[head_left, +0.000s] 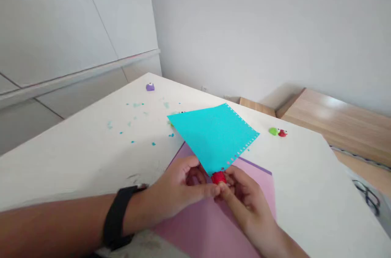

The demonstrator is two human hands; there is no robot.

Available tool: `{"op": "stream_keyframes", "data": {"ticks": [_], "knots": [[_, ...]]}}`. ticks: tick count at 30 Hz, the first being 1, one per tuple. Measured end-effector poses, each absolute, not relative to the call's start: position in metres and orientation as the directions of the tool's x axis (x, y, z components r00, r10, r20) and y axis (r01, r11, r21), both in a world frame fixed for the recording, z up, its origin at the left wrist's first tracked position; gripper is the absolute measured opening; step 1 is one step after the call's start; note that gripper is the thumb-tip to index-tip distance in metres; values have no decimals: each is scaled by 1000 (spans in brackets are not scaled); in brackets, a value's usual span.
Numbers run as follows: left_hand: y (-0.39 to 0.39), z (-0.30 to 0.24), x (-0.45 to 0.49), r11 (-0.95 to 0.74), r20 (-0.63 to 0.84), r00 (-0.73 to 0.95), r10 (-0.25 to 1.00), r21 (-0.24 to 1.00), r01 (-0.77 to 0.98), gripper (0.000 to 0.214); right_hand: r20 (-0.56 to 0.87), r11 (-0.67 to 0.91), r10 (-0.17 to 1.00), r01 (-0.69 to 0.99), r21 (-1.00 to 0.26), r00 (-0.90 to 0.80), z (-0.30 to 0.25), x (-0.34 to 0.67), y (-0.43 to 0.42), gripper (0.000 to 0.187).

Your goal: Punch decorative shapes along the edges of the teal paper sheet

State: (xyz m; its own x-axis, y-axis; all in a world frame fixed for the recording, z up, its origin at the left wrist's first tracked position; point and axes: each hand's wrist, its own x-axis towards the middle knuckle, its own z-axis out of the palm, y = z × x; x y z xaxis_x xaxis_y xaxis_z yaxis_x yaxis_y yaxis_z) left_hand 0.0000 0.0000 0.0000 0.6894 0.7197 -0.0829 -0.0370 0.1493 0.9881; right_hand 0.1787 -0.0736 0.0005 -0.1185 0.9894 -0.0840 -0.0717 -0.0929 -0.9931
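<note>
A blue sheet (210,132) is found held up at a tilt, near corner lowest, above a pink sheet (201,229) laid on a white table (305,193). A red punch (218,178), so judged from its shape and from the holes beside it, is located at that near corner, directly between the two hands.

The right hand (247,197) is found narrowed, with the red punch gripped between its thumb and bent fingers. The left hand (180,186) is curved around the corner from the other side; its thumb is laid against the punch, close to the right thumb, and its fingers are curled beside and partly beneath the paper. Whether the corner is pinched by those fingers cannot be told. A black band (117,217) is worn on the left wrist.

Small holes are noted along the two edges facing right, and none can be made out along the other two. Blue bits (153,144) are scattered on the table to the left. A purple figure (150,87) is noted at the far corner, and a green figure (273,131) touching or just beside a red figure (282,133) at the right.

The step in hand is judged to be hole punching at the near corner. For the next move, the edge should be kept seated in the slot, the paper steadied by the left hand, and the punch squeezed evenly
</note>
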Motion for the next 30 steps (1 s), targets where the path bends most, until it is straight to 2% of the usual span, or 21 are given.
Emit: {"op": "stream_keyframes", "data": {"ticks": [3,6,9,12,16,19,23,26,28,30], "knots": [[4,-2,1,211,-118,697,708,976,-50,27,-83,-98,986,-94,-991,-146,3,182,-72,13],[9,-5,1,259,-181,662,727,966,-20,28,-108,-140,975,-158,-977,-197,0,185,-69,25],[13,-7,1,308,-261,594,761,951,24,30,-164,-222,954,-226,-949,-249,-8,188,-66,34],[13,-7,0,372,-321,572,755,928,29,32,-233,-322,930,-326,-889,-285,-14,195,-62,32],[12,-8,0,409,-365,559,744,911,51,32,-327,-417,908,-499,-760,-261,-11,204,-56,38],[13,-9,-1,387,-355,555,752,920,65,33,-360,-394,917,-531,-750,-172,-7,209,-52,34],[18,-4,-4,297,-262,546,796,955,25,30,-338,-303,941,-407,-861,14,-11,219,-45,27],[24,5,-8,178,-148,527,837,984,-7,28,-253,-218,949,-187,-958,186,-22,232,-38,30],[29,13,-11,110,-75,514,855,993,-38,27,-179,-172,951,-52,-984,253,-29,241,-33,31],[34,22,-15,53,-10,490,872,996,-75,25,-137,-149,942,15,-989,305,-33,249,-28,34]]}}
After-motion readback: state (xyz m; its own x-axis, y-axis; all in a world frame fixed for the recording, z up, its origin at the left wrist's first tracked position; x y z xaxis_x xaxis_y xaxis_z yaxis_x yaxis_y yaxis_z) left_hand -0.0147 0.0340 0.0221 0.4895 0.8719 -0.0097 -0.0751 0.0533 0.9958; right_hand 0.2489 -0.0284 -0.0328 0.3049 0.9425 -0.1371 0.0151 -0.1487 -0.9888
